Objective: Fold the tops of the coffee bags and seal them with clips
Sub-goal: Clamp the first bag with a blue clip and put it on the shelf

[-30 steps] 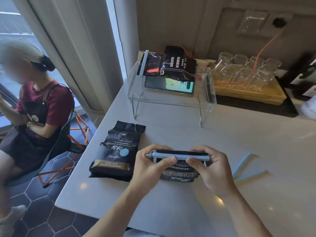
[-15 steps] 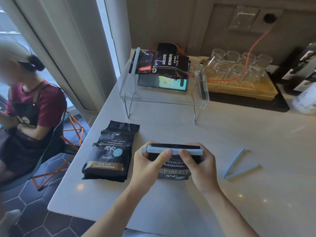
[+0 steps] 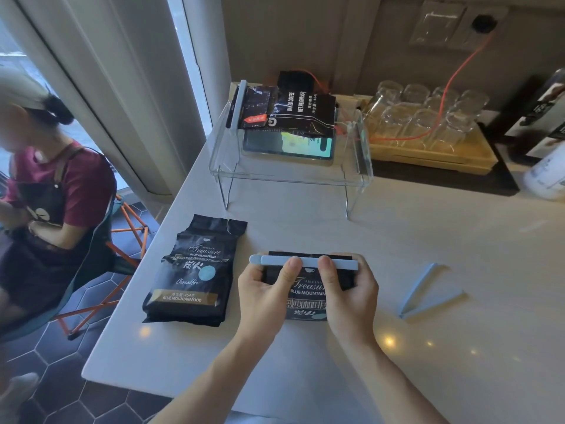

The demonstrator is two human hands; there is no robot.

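**Blue clip across the folded bag top**

We see a black coffee bag lying flat on the pale counter, its front printed "Treasure Blue Mountain" in silver-white script above a band of large white characters. Its top edge is folded down, and a long light-blue clip lies straight across that fold.

Our left hand grips the bag's left side, thumb pressed on the clip. Our right hand grips the right side, its thumb on the clip too; both hands are closed around bag and clip.

Just to the left lies a 2nd coffee bag, black with a gold band, top unfolded and crinkled. A spare blue clip rests splayed open in a V on the counter to the right, apart from the hands.
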